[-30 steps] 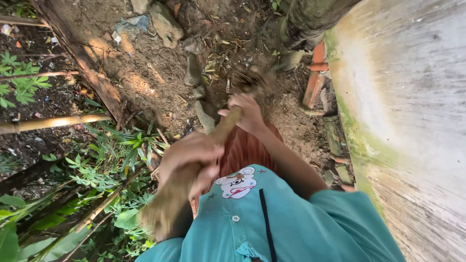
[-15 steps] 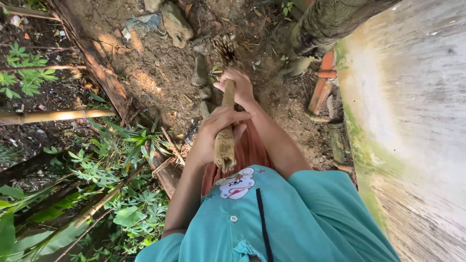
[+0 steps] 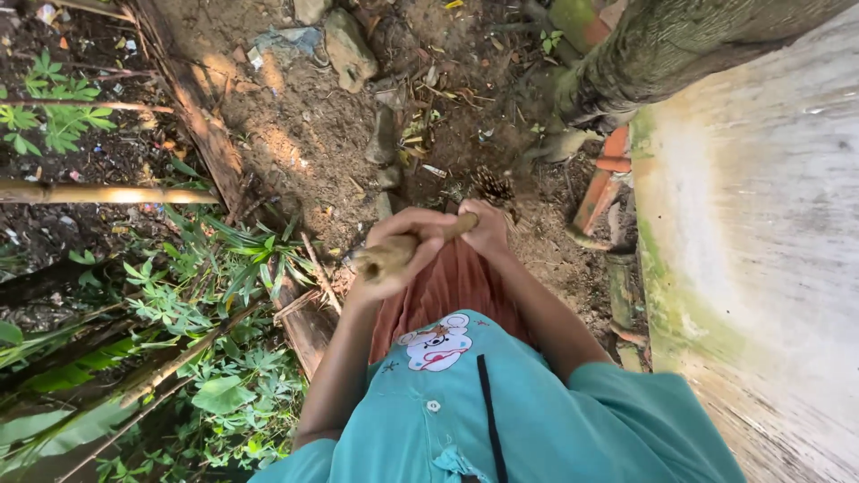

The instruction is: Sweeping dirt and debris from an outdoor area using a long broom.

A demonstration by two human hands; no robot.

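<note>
Both grips are wrapped tight around the broom handle (image 3: 407,246): left hand (image 3: 403,250) near its butt end, right hand (image 3: 486,228) further down, bristles (image 3: 494,185) on the dirt (image 3: 304,143) just beyond.

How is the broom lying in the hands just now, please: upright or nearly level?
Nearly level. The broom runs crosswise through both hands, left hand near its butt end, right hand nearer the bristles.

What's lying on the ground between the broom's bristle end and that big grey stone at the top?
In the head view, between the broom bristles and the grey stone lie bare brown soil, dry leaf litter and a row of smaller flat stones.
</note>
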